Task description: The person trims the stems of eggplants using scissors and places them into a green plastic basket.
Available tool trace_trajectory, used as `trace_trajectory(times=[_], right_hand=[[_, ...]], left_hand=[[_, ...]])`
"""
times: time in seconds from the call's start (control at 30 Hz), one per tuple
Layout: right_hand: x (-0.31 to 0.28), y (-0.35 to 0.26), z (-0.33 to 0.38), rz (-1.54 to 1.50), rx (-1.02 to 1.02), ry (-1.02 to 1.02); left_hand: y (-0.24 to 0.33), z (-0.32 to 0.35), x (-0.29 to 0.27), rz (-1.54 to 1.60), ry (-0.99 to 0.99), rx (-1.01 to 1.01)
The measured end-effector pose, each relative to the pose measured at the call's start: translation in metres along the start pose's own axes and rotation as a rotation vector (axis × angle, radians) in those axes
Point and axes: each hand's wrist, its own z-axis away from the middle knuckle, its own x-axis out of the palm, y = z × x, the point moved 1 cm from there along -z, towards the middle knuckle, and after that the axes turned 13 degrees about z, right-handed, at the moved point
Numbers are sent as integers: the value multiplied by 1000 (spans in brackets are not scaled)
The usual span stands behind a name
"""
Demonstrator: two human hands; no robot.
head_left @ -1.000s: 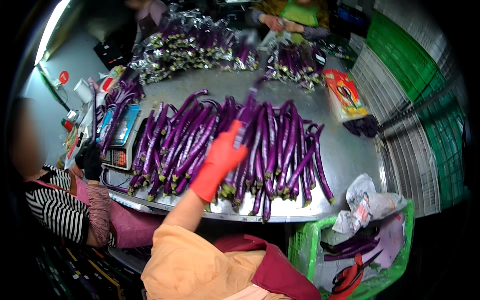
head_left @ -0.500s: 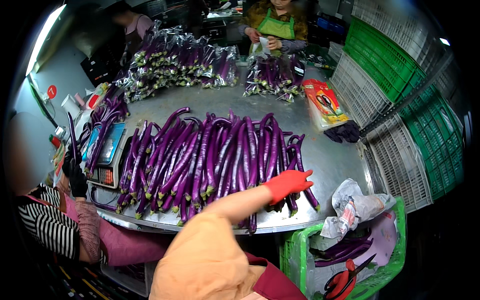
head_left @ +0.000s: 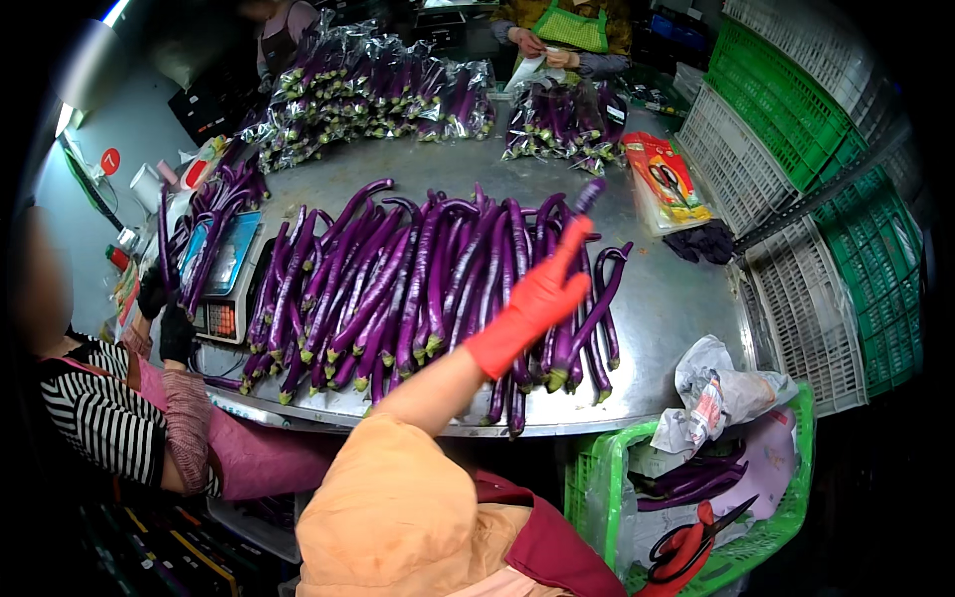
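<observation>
A pile of long purple eggplants (head_left: pixel 418 269) lies side by side on the metal table (head_left: pixel 328 174). Over its right part reaches my left hand (head_left: pixel 532 303) in a red glove, blurred by motion. A purple eggplant end (head_left: pixel 591 194) sticks out past its fingers; the palm hides the rest. Just right of this hand, a curved eggplant (head_left: pixel 609 308) slants across the pile. Low at the right, over the green crate (head_left: pixel 801 478), my right hand (head_left: pixel 678 557) in a red glove appears closed on black-handled scissors (head_left: pixel 731 514), their blades pointing up and right.
Crumpled paper (head_left: pixel 716 383) and more eggplants (head_left: pixel 696 485) are in the crate. Bagged eggplants (head_left: pixel 368 90) are stacked at the back. On the left, a co-worker's black-gloved hand (head_left: pixel 177 333) is beside a scale (head_left: pixel 224 313). Tall crates (head_left: pixel 786 109) line the right side.
My left hand has moved from the pile's right end up and left across it, and an eggplant end now shows past its fingers. Eggplants at the right end have shifted. My right hand stays low.
</observation>
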Motion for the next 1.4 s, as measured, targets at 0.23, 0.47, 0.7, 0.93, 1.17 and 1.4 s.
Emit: trace_trajectory(times=[0.23,0.47,0.7,0.93,1.17,1.4], right_hand=[[-19,10,-10,-2,74,12],[-98,38,15,-117,91,302],[-124,109,53,-97,182,435],[-127,106,59,-85,171,439],[-124,138,68,-669,292,328],[-129,131,64,-341,216,228]], left_hand=[[7,10,-108,-1137,-13,-222],[80,-2,50,12,-323,-181],[89,63,340,364,-1459,-675],[-103,212,483,-667,-1494,8],[-173,275,495,-830,-1139,-362],[-149,252,490,-92,-802,-903]])
